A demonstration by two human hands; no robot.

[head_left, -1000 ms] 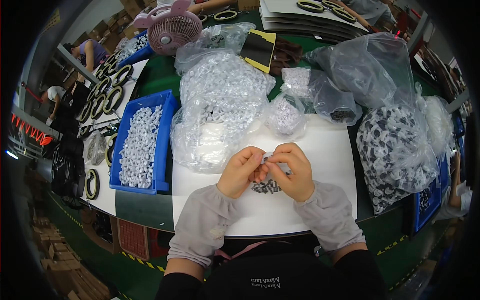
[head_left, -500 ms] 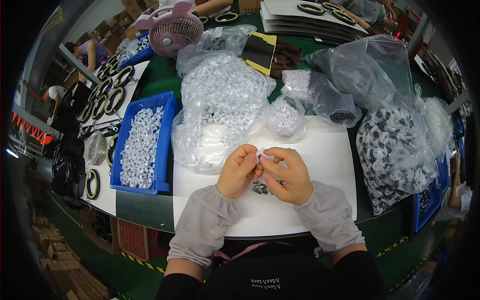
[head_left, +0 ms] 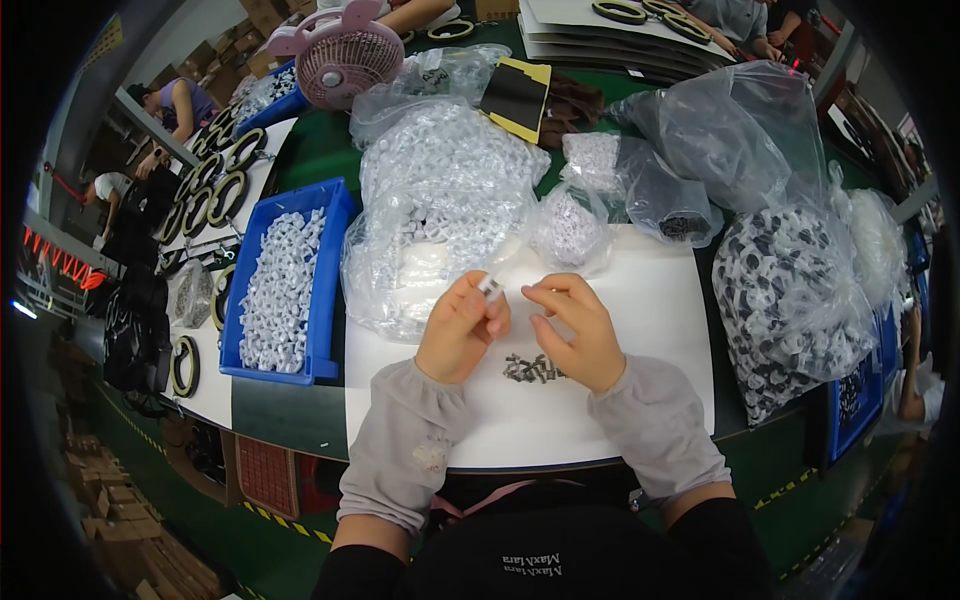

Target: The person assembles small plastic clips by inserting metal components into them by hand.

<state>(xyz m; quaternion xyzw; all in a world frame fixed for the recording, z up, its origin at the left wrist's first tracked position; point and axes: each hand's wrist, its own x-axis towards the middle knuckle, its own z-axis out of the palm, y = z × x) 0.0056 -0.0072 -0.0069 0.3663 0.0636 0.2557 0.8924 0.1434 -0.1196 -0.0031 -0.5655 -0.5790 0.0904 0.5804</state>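
Observation:
A small white plastic part (head_left: pixel 490 287) with a dark bit in it is pinched between the thumb and fingers of my left hand (head_left: pixel 457 328). To its right, my right hand (head_left: pixel 578 332) is apart from the part, thumb and forefinger spaced, with nothing visible between them. Below and between the hands, a loose pile of small dark metal pieces (head_left: pixel 530 369) lies on the white sheet (head_left: pixel 500 435). Just beyond the hands rests a clear bag of white parts (head_left: pixel 450 180), its mouth toward me.
At left stands a blue bin (head_left: pixel 283 290) full of white parts. A smaller bag (head_left: pixel 570 232) lies behind my right hand. Farther right is a large bag of black and white parts (head_left: pixel 790 310). A pink fan (head_left: pixel 348 62) stands at the back; co-workers sit around.
My hands have drawn apart. The left has moved slightly left, keeping the white part; the right has let go of it. More of the dark pile shows between them.

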